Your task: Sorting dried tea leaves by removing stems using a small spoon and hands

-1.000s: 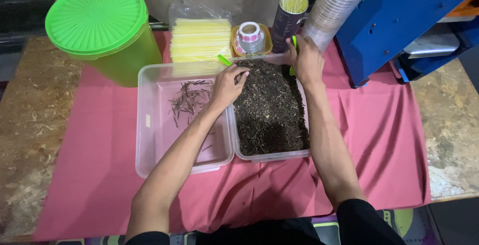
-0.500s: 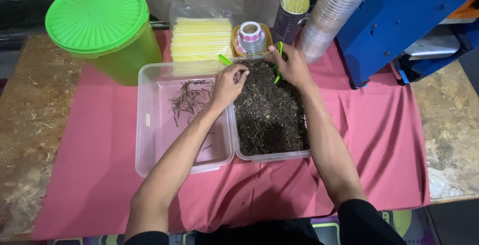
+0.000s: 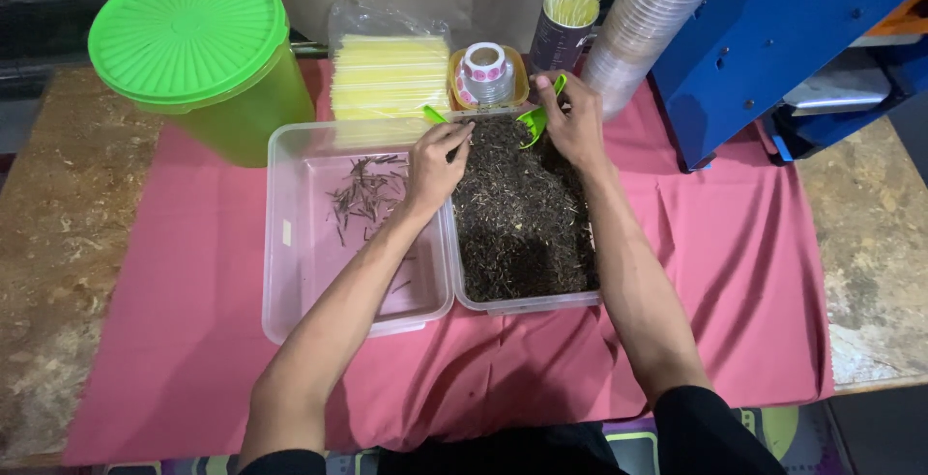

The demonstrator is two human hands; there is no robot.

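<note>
over the clear plastic tub of dark dried leaves (image 3: pixel 522 219), a small green plastic scoop (image 3: pixel 537 117) is pinched in the right hand (image 3: pixel 577 122); just left, the left hand (image 3: pixel 435 161) is curled, fingertips pressed together on leaves.

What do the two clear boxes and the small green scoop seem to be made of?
The left box and right box look like thin, glossy plastic: the pink cloth shows through their walls. The green scoop in the right hand looks like smooth moulded plastic, probably rigid.
</note>
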